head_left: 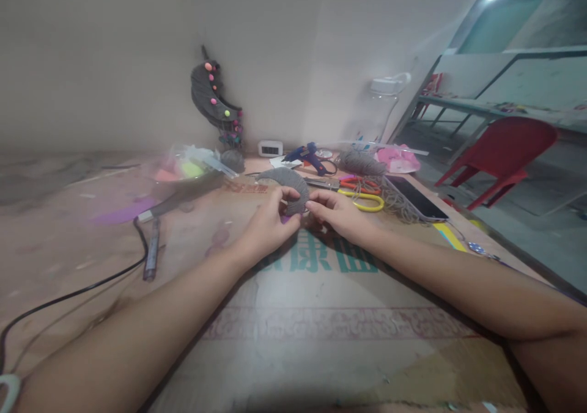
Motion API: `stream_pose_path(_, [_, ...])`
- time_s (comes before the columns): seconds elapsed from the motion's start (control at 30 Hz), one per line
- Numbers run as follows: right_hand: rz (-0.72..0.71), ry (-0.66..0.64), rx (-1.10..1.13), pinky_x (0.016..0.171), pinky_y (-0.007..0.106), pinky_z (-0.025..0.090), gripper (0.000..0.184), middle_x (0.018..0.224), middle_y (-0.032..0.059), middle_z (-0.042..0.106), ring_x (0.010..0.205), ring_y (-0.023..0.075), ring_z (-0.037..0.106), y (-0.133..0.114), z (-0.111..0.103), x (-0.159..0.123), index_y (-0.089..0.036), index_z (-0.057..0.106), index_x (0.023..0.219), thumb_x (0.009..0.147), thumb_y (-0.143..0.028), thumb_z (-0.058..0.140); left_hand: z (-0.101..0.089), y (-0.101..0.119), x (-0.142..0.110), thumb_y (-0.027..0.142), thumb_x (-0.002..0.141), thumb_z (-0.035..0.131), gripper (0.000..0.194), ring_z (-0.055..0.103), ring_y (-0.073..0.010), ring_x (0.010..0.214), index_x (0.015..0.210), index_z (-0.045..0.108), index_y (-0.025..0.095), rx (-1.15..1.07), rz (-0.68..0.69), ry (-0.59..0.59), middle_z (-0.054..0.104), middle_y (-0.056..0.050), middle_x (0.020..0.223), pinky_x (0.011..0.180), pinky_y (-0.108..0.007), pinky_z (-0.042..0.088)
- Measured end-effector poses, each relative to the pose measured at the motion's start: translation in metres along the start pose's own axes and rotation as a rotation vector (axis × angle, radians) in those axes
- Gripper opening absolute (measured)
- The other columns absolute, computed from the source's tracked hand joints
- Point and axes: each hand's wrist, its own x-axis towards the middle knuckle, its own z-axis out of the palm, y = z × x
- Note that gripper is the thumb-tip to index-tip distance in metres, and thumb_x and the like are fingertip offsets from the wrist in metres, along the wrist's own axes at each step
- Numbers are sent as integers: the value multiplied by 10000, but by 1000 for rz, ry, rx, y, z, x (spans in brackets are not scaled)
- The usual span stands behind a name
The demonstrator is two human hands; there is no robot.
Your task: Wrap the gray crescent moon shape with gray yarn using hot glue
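A crescent wrapped in grey yarn (290, 184) is between my hands above the cardboard, its curved end toward me. My left hand (277, 217) grips its lower end, thumb below and fingers around the edge. At the right edge of that end, my right hand (332, 211) pinches with thumb and fingertips. Whether a loose yarn strand runs between those fingertips is too small to tell. A bit of purple shows under the left fingers. Just beyond my right hand lie scissors with yellow and orange handles (369, 202) and loose grey yarn (398, 202).
Printed cardboard (321, 364) covers the table. A phone (415, 198) lies right, a blue glue gun (306, 154) and small digital clock (270, 148) behind. Left are a marker (151, 251), black cable (107, 283) and plastic bag (186, 165). A decorated grey crescent (206, 95) hangs on the wall.
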Motion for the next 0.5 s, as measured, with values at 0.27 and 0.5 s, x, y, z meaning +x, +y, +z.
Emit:
stream_pose_path(0.27, [2, -23, 3, 438, 204, 332, 274, 585, -65, 505, 476, 79, 448, 2, 1, -1, -182, 569, 856, 828, -449, 625, 0, -2, 0, 177, 797, 583, 287, 562, -161, 877, 1063, 478, 193, -1, 17, 7, 568, -63, 1075, 776, -314, 452])
stream_pose_path(0.5, [-4, -30, -3, 442, 202, 342, 268, 610, -55, 531, 490, 76, 454, 2, 0, 0, -176, 571, 854, 835, -438, 624, 0, -2, 0, 197, 782, 610, 327, 566, -164, 884, 1074, 462, 191, 2, 19, 1, 561, -63, 1062, 790, -320, 453])
